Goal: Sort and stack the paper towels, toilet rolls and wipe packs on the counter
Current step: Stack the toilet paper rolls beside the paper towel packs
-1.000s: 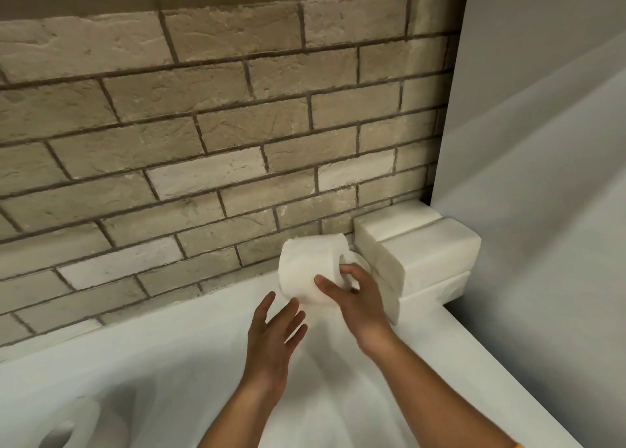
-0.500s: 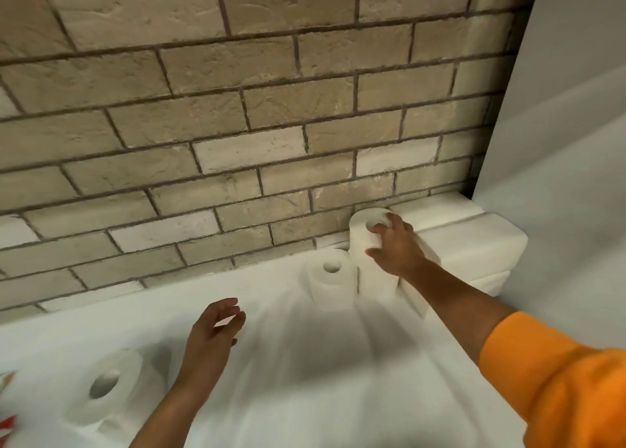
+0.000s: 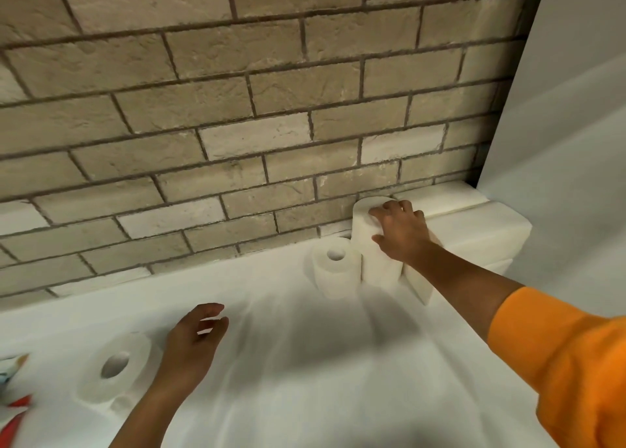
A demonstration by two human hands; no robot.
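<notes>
My right hand (image 3: 399,232) grips the top toilet roll (image 3: 364,220) of a two-high stack (image 3: 379,268) against the brick wall. A single upright toilet roll (image 3: 333,268) stands just left of that stack, touching it. To the right, folded paper towel packs (image 3: 474,224) are piled in the corner. My left hand (image 3: 193,342) hovers low over the white counter (image 3: 305,363) with fingers apart, holding nothing. Another toilet roll (image 3: 113,368) lies near the counter's front left, beside my left wrist.
A colourful pack (image 3: 12,390) shows partly at the left edge. The brick wall (image 3: 237,125) runs behind the counter and a grey panel (image 3: 569,142) closes the right side.
My right hand carried the roll to the wall and set it on top of another roll, beside the single one. My left hand drew back to the left. The view shifted left.
</notes>
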